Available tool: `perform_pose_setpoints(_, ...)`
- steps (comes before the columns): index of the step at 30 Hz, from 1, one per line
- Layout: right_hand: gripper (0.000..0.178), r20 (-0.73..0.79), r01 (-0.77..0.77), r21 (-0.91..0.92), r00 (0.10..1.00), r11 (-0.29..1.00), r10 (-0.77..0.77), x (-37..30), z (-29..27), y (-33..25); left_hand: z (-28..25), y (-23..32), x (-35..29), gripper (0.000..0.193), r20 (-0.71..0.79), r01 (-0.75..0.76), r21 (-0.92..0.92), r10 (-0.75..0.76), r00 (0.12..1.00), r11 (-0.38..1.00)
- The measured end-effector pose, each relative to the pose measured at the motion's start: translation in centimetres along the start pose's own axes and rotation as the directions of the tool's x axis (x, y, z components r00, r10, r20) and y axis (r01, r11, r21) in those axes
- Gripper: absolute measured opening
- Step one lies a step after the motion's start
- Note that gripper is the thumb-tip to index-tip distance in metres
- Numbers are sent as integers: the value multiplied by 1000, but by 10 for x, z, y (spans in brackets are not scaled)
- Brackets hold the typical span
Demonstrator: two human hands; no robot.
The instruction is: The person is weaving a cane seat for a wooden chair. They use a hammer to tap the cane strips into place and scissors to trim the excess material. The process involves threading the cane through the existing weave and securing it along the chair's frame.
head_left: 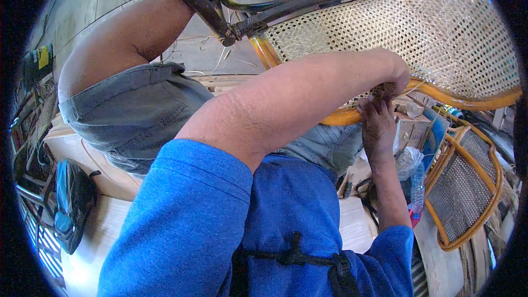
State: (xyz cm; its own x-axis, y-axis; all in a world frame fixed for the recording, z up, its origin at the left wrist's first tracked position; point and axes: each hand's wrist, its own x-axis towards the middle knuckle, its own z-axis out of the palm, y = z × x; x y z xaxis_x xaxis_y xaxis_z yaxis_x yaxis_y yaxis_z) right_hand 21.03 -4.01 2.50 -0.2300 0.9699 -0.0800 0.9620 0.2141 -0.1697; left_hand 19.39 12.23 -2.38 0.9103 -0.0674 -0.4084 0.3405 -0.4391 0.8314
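Observation:
A chair with a pale woven cane panel point(423, 27) and an orange rattan rim point(467, 100) lies tilted across my lap. My left hand point(395, 74) reaches across from the lower left. It bends over the rim's near edge, and its curled fingers are hidden behind the wrist. Coming up from below, my right hand point(378, 126) has its fingertips pinched at the underside of the rim, right under the left hand, where a thin cane strand point(419, 84) leaves the weave. The chair's dark legs point(203, 3) point toward the top.
My bent leg in grey shorts point(137, 104) fills the left centre. At the right stands another orange frame with a woven panel point(467, 187), with a plastic bottle point(418, 190) and a clear bag point(408, 160) beside it. A dark bag point(71, 203) lies on the pale wooden platform point(104, 231).

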Motion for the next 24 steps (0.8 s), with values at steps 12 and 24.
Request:
perform_pose_setpoints(12,20,285,195,22,939,981,-193,16,-16,18,3,-6,-15,18,1,-83,-128,83,997,988)
perform_pose_setpoints(24,21,462,163,52,871,985,-168,27,-22,27,4,-8,-29,26,-193,-152,-153,122,974,976)
